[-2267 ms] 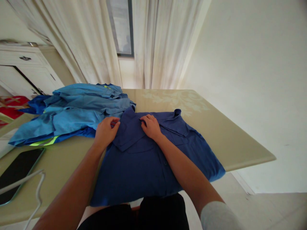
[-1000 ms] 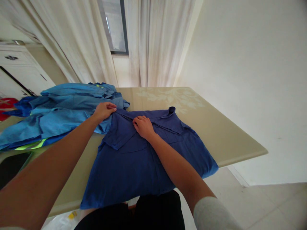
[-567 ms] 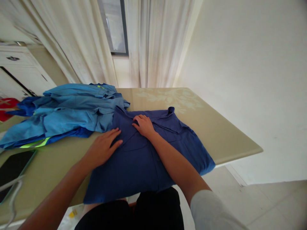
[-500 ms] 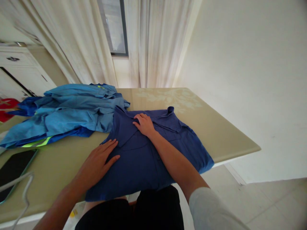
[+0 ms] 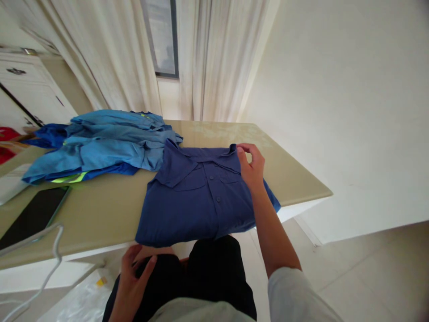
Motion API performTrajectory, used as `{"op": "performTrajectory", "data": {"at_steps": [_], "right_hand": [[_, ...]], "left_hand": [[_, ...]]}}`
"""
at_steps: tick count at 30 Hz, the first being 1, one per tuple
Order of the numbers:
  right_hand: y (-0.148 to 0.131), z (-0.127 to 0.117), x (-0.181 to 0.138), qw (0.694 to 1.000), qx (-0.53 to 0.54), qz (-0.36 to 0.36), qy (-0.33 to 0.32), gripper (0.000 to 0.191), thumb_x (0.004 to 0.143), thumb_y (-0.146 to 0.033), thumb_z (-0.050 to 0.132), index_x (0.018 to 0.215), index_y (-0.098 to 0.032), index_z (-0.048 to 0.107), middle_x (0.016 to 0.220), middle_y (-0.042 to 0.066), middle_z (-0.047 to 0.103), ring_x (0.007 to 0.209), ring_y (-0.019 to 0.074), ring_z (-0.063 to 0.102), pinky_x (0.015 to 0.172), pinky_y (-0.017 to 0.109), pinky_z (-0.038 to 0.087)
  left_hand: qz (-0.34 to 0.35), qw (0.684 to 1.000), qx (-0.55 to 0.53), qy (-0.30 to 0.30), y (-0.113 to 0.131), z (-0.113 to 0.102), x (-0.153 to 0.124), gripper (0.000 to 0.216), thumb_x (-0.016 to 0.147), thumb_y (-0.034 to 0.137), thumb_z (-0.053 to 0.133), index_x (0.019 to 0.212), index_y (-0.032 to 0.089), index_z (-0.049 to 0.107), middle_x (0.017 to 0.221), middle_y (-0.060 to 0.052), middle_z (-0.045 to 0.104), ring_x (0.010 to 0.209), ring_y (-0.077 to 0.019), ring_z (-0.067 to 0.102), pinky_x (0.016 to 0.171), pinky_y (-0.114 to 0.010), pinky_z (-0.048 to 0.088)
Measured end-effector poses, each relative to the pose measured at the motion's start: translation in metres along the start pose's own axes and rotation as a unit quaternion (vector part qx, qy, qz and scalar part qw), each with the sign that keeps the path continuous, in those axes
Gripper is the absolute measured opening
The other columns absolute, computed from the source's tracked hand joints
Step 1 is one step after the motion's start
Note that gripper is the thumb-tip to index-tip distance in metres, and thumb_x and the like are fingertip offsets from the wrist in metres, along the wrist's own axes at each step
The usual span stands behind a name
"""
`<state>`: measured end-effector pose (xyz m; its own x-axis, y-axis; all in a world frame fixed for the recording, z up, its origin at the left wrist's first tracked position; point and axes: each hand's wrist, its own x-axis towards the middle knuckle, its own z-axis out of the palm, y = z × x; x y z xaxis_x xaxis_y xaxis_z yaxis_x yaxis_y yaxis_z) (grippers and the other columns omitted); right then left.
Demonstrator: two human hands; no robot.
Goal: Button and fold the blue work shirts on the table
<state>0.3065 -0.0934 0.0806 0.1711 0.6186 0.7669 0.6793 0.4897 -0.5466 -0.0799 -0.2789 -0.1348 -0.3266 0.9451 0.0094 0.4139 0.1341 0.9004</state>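
Observation:
A folded navy blue shirt (image 5: 187, 214) lies at the table's near edge, its collar toward the far side and its buttons facing up. At the collar's right corner, my right hand (image 5: 253, 166) pinches the fabric between thumb and fingers. My left hand (image 5: 134, 279) is below the table edge, over my lap and off the shirt, with thumb and fingers apart and nothing seen between them.
A pile of light blue garments (image 5: 110, 143) with yellow-green strips lies to the left on the table (image 5: 103, 214). In front of it are a phone (image 5: 35, 212) and a white cable (image 5: 55, 246). A plastic bag (image 5: 87, 299) sits below.
My left hand has come off the shirt and dropped toward my lap. My right hand has moved right from the middle of the collar to its right corner. The collar lies flatter.

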Motion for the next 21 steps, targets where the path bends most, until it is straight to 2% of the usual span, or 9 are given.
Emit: {"op": "performTrajectory", "data": {"at_steps": [2, 4, 7, 9, 10, 13, 16, 19, 21], "right_hand": [[0.01, -0.034, -0.038, 0.997, -0.062, 0.036, 0.015, 0.035, 0.103, -0.05, 0.056, 0.116, -0.021, 0.071, 0.114, 0.011, 0.07, 0.105, 0.0238, 0.064, 0.102, 0.044, 0.05], [0.026, -0.061, -0.083, 0.986, -0.131, 0.091, 0.058, 0.042, 0.099, -0.053, 0.059, 0.124, -0.019, 0.067, 0.119, 0.014, 0.067, 0.108, 0.0262, 0.062, 0.101, 0.047, 0.05], [0.054, -0.089, -0.153, 0.939, -0.206, 0.206, 0.185, 0.06, 0.095, -0.059, 0.061, 0.138, -0.017, 0.056, 0.132, 0.019, 0.057, 0.121, 0.0311, 0.056, 0.102, 0.05, 0.05], [0.071, -0.098, -0.193, 0.918, -0.18, 0.277, 0.219, 0.07, 0.091, -0.064, 0.062, 0.141, -0.018, 0.049, 0.137, 0.02, 0.052, 0.125, 0.0315, 0.056, 0.103, 0.05, 0.051], [0.078, -0.099, -0.209, 0.913, -0.148, 0.314, 0.215, 0.074, 0.088, -0.068, 0.061, 0.142, -0.019, 0.046, 0.138, 0.02, 0.049, 0.125, 0.0312, 0.057, 0.103, 0.049, 0.051], [0.09, -0.097, -0.243, 0.899, -0.051, 0.402, 0.165, 0.082, 0.081, -0.079, 0.057, 0.138, -0.023, 0.043, 0.139, 0.018, 0.05, 0.125, 0.0314, 0.06, 0.102, 0.049, 0.054], [0.083, -0.097, -0.257, 0.881, 0.078, 0.461, 0.075, 0.078, 0.074, -0.081, 0.065, 0.127, -0.025, 0.054, 0.129, 0.015, 0.063, 0.12, 0.0321, 0.065, 0.101, 0.049, 0.056], [0.067, -0.113, -0.262, 0.818, 0.238, 0.517, -0.082, 0.064, 0.07, -0.072, 0.079, 0.108, -0.022, 0.068, 0.108, 0.015, 0.075, 0.106, 0.035, 0.073, 0.095, 0.051, 0.058], [0.057, -0.134, -0.264, 0.783, 0.282, 0.536, -0.145, 0.053, 0.066, -0.064, 0.087, 0.093, -0.021, 0.073, 0.096, 0.015, 0.078, 0.096, 0.0364, 0.076, 0.09, 0.052, 0.059]], "left_hand": [[0.018, 0.999, -0.001, -0.048, 0.003, 0.004, 0.007, 0.056, 0.079, 0.063, 0.068, 0.123, 0.03, 0.059, 0.124, -0.01, 0.071, 0.121, -0.0364, 0.07, 0.107, -0.053, 0.059], [0.04, 0.994, 0.0, -0.097, 0.009, 0.007, 0.012, 0.047, 0.076, 0.061, 0.071, 0.11, 0.03, 0.067, 0.114, -0.008, 0.076, 0.12, -0.0381, 0.07, 0.11, -0.054, 0.057], [0.041, 0.991, 0.014, -0.123, 0.021, 0.008, 0.013, 0.047, 0.073, 0.061, 0.072, 0.107, 0.029, 0.074, 0.112, -0.008, 0.08, 0.128, -0.0401, 0.067, 0.114, -0.056, 0.053], [0.029, 0.991, 0.014, -0.129, 0.029, 0.007, 0.008, 0.053, 0.071, 0.06, 0.073, 0.113, 0.029, 0.075, 0.113, -0.008, 0.08, 0.131, -0.0404, 0.065, 0.116, -0.058, 0.052], [0.019, 0.991, 0.004, -0.134, 0.033, 0.006, 0.004, 0.054, 0.071, 0.06, 0.072, 0.115, 0.029, 0.076, 0.113, -0.008, 0.08, 0.131, -0.0401, 0.065, 0.118, -0.058, 0.05], [-0.044, 0.983, -0.063, -0.167, 0.042, -0.001, -0.012, 0.053, 0.073, 0.063, 0.07, 0.117, 0.033, 0.079, 0.114, -0.006, 0.081, 0.129, -0.0382, 0.066, 0.12, -0.057, 0.048], [-0.167, 0.955, -0.132, -0.206, 0.043, -0.008, -0.032, 0.055, 0.071, 0.069, 0.069, 0.121, 0.046, 0.076, 0.118, 0.001, 0.08, 0.125, -0.0365, 0.069, 0.11, -0.057, 0.056], [-0.235, 0.93, -0.176, -0.222, 0.035, -0.015, -0.051, 0.069, 0.064, 0.072, 0.07, 0.13, 0.053, 0.07, 0.121, 0.004, 0.078, 0.123, -0.0373, 0.07, 0.099, -0.058, 0.062], [-0.247, 0.921, -0.214, -0.209, 0.031, -0.021, -0.062, 0.081, 0.058, 0.069, 0.073, 0.138, 0.054, 0.066, 0.122, 0.004, 0.077, 0.124, -0.0391, 0.068, 0.094, -0.059, 0.064]]}}
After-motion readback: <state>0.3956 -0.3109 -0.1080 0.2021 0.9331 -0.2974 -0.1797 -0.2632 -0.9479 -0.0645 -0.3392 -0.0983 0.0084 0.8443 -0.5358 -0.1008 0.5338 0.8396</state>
